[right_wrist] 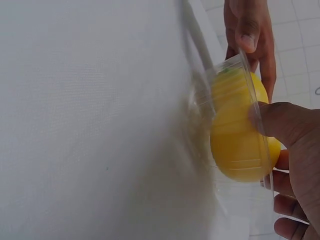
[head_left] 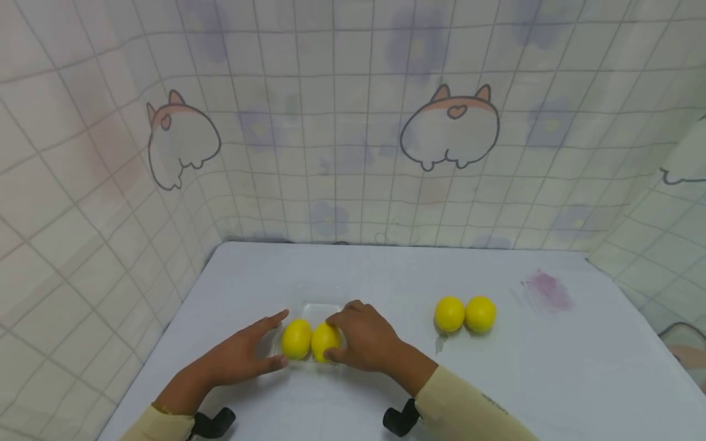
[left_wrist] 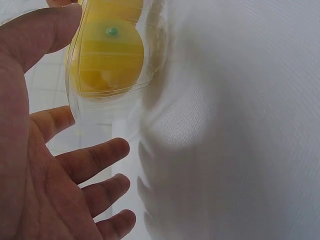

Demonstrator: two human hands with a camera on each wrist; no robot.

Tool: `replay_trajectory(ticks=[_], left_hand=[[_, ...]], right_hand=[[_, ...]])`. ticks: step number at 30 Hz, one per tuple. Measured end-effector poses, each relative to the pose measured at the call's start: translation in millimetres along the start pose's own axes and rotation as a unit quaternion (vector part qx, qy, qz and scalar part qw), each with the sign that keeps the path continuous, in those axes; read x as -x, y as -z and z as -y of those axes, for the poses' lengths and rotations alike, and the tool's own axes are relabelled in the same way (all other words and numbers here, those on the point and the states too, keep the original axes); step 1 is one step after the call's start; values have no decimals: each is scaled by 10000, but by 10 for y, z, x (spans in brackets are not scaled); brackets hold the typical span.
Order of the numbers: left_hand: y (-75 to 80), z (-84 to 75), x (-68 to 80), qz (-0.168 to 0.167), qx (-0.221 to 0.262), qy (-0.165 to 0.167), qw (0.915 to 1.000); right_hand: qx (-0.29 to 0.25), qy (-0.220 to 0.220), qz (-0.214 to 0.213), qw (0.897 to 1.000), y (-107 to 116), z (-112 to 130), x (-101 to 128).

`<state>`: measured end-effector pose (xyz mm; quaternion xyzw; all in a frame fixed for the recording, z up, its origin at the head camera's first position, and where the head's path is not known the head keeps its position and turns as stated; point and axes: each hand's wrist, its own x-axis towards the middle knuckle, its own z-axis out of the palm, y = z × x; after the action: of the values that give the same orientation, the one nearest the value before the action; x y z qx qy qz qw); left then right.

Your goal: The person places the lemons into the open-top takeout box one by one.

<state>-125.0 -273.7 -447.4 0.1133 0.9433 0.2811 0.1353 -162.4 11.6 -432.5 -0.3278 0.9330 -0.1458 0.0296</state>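
Observation:
A clear plastic tray [head_left: 315,300] lies on the white table [head_left: 353,269] and holds two yellow lemons side by side. My right hand [head_left: 336,337] grips the right lemon [head_left: 322,340], fingers curled over its top and thumb below. In the right wrist view the thumb [right_wrist: 280,122] presses on that lemon [right_wrist: 235,140] inside the tray's wall [right_wrist: 200,60]. My left hand [head_left: 265,344] lies open against the tray's left side, beside the left lemon [head_left: 296,339]. In the left wrist view its fingers [left_wrist: 95,157] are spread and straight below the tray [left_wrist: 150,45] and lemon [left_wrist: 107,55].
Two more lemons [head_left: 449,313] [head_left: 480,313] sit touching each other on the table to the right of the tray. A purple smear [head_left: 546,291] marks the cloth at the far right. A patterned tiled curtain [head_left: 353,122] closes off the back and both sides.

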Motion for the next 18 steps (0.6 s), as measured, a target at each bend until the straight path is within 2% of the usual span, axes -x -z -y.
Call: replay_trajectory(ticks=[9, 18], left_hand=[[12, -27, 1, 17, -93, 27, 10000], [14, -22, 3, 7, -89, 49, 9999]], right_hand=[[-170, 93, -26, 9998, 69, -44, 58], [-324, 193, -144, 9992, 180, -216, 199]])
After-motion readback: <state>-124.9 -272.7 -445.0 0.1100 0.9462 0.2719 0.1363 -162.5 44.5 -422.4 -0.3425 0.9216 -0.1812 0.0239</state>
